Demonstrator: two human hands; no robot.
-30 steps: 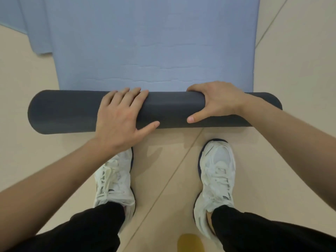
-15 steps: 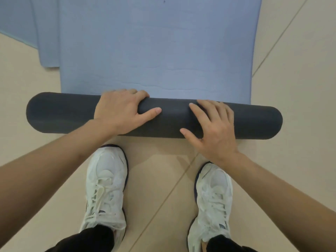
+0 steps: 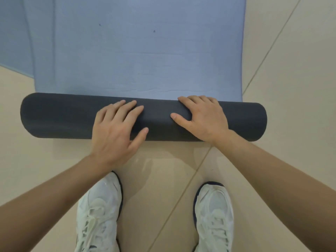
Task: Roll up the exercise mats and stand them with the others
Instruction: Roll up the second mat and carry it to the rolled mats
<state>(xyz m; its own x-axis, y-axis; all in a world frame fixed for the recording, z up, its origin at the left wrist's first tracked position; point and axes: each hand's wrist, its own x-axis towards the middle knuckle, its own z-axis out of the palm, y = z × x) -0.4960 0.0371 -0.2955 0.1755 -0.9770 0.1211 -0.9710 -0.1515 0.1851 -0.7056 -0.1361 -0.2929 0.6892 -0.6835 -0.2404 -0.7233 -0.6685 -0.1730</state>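
A: Where is the exercise mat?

B: On the tiled floor, partly rolled. The roll shows the dark grey underside. The unrolled blue part lies flat on the far side of the roll, running straight away from it.

A: Which way does the roll lie?

B: Its long axis runs left to right across the view, at a right angle to the flat length. 1 end points left and the other right, with the right end slightly nearer the person. Both ends reach a little past the side edges of the flat part.

A: And the 2 hands?

B: Both are on the middle stretch of the roll. The left hand lies flat on the near upper face, fingers straight and thumb spread, pressing rather than clasping. The right hand is just right of it. Its fingers bend over the crest of the roll, fingertips hidden on the far side, and the thumb lies along the near face, so it clasps the roll.

A: Anything else?

B: On the near side of the roll are a white left shoe and right shoe. Beyond its left end, a second blue mat lies flat, touching or overlapping the first.
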